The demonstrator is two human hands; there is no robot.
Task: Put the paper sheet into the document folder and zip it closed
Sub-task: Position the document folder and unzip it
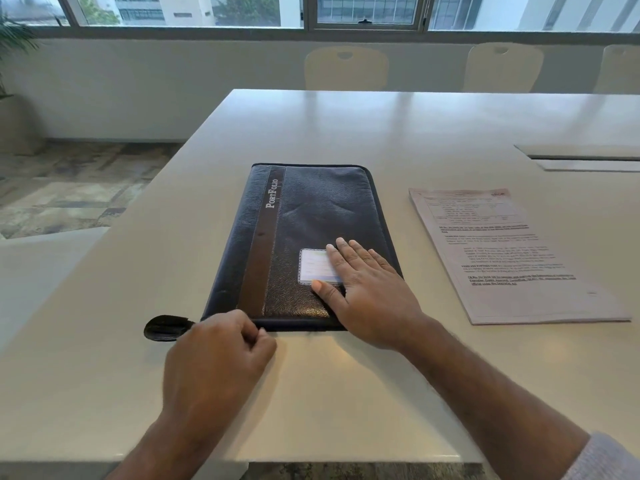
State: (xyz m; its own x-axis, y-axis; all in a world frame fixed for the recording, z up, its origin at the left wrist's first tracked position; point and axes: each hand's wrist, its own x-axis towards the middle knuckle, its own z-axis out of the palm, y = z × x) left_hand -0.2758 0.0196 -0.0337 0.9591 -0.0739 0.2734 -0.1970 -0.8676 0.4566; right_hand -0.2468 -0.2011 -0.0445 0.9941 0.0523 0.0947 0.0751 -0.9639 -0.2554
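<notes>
A dark leather document folder (pixel 304 216) marked "Portfolio" lies closed and flat in the middle of the white table (pixel 346 393). My right hand (pixel 367 289) rests flat on its lower right corner, fingers spread, partly covering a small card window. My left hand (pixel 218 362) is at the folder's near edge with thumb and finger pinched together at the zipper; the pull itself is hidden. A black strap loop (pixel 162 329) sticks out at the folder's near left corner. The printed paper sheet (pixel 512 258) lies on the table to the right of the folder, apart from it.
A cable hatch (pixel 588 157) is set into the table at the far right. Cream chairs (pixel 346 67) stand along the far side under the windows. The table's left edge drops off to carpeted floor (pixel 69 195).
</notes>
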